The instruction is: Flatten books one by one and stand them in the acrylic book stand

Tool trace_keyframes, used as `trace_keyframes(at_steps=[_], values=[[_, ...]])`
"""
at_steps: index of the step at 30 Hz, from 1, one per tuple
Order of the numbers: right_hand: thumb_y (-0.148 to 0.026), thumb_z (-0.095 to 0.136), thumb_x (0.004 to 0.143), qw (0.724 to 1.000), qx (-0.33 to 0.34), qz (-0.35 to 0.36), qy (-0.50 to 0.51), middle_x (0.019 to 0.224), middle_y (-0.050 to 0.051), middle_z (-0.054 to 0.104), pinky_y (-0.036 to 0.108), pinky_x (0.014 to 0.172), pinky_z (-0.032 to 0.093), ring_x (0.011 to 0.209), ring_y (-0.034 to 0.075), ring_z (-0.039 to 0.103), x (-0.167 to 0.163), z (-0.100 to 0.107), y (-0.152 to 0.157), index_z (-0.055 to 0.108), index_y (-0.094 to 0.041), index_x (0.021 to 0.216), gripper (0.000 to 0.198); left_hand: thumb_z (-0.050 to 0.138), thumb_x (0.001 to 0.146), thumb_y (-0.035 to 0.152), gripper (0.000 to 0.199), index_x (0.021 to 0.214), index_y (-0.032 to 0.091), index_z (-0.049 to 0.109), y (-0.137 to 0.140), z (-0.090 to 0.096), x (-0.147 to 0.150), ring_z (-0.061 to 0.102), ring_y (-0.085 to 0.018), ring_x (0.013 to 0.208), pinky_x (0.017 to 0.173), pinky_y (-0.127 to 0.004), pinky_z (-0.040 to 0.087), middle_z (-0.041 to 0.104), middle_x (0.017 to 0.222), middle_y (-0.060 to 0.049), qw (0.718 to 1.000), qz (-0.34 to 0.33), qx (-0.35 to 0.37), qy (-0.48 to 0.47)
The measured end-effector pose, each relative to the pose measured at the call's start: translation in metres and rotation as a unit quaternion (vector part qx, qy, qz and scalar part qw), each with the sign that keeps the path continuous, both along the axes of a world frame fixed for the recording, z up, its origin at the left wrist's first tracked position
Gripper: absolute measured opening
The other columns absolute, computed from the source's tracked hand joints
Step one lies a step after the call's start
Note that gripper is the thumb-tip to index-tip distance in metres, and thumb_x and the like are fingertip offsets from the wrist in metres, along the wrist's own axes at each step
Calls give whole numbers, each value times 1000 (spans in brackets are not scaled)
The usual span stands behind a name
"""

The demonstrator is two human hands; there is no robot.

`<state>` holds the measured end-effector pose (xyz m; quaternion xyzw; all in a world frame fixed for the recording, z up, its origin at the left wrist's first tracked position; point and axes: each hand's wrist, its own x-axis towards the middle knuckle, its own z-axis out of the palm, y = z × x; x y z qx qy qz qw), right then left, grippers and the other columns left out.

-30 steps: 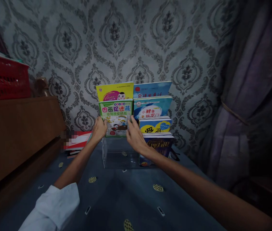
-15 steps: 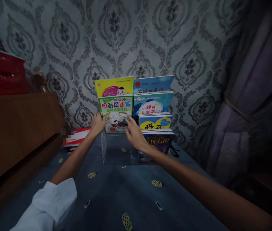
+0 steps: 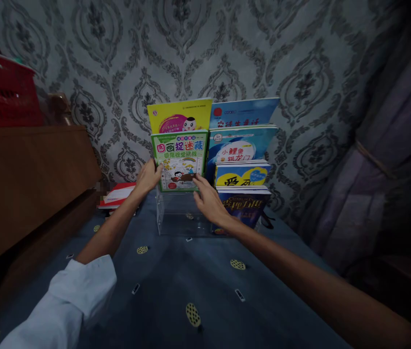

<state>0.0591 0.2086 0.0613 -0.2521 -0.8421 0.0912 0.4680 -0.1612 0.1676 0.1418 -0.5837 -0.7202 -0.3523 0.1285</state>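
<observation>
A green picture book [image 3: 180, 162] with cartoon children on its cover stands upright in the left column of a clear acrylic book rack [image 3: 176, 224]. My left hand [image 3: 148, 177] is closed on the book's left edge, thumb at the front, other fingers hidden behind. Fingers apart, my right hand [image 3: 209, 201] rests its fingertips against the lower right of the cover. Behind rises a yellow book [image 3: 180, 114]. The right column holds a blue book [image 3: 245, 110], a light-blue book [image 3: 244, 143], a yellow-and-blue book [image 3: 242, 175] and a dark blue book [image 3: 247, 208].
Left of the rack lies a red-and-white book [image 3: 120, 194] on the blue patterned cloth [image 3: 169, 291]. A brown wooden cabinet [image 3: 27, 189] bearing a red basket [image 3: 4, 92] stands at left. Patterned wallpaper [image 3: 129, 58] is behind; a tied curtain [image 3: 369, 194] hangs at right.
The view has shifted, so the rack appears slightly higher and larger. My right hand's fingertips sit a little lower on the green book's cover; my left hand stays at its left edge.
</observation>
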Motion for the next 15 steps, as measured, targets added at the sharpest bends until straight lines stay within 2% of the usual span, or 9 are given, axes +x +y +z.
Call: trace_keyframes(at_steps=[3,6,10,13,14,15], values=[[-13,48,89,1000,-18,21,3,145,16,56,51,116,41,137,28,50,1,-4,-19,59,-14,136,48,46,97,31,19,101,16,57,-3,1,-2,64,-25,99,87,-35,49,69,104,-12,1000,-23,5,-9],[-12,48,91,995,-30,91,10,131,11,68,48,109,49,127,24,60,4,1,-59,65,-21,128,43,49,95,30,18,102,16,57,-5,0,-6,64,-24,95,85,-35,49,69,100,-10,998,-61,15,-16],[-7,43,95,966,-16,254,44,123,7,72,35,95,57,114,17,68,20,35,-138,70,-24,118,39,51,94,29,18,102,15,58,-8,-2,-11,63,-24,92,86,-36,49,68,98,-10,995,-91,22,-27],[-12,48,98,935,22,355,-1,132,2,68,27,100,53,117,14,66,42,63,-192,63,-30,129,39,52,94,29,18,101,14,59,-8,-3,-13,63,-25,93,89,-37,48,67,97,-10,994,-100,19,-32],[-20,55,98,921,14,386,-51,132,0,69,24,101,52,117,14,66,49,67,-206,58,-32,136,40,52,94,29,18,101,14,60,-8,-3,-13,62,-25,93,89,-37,48,67,97,-10,994,-101,17,-32],[-25,58,97,921,-7,387,-41,122,-1,73,16,94,54,107,12,70,55,68,-217,52,-32,142,45,53,94,29,18,101,13,60,-8,-3,-14,62,-25,93,90,-38,47,66,96,-10,994,-102,16,-31]])
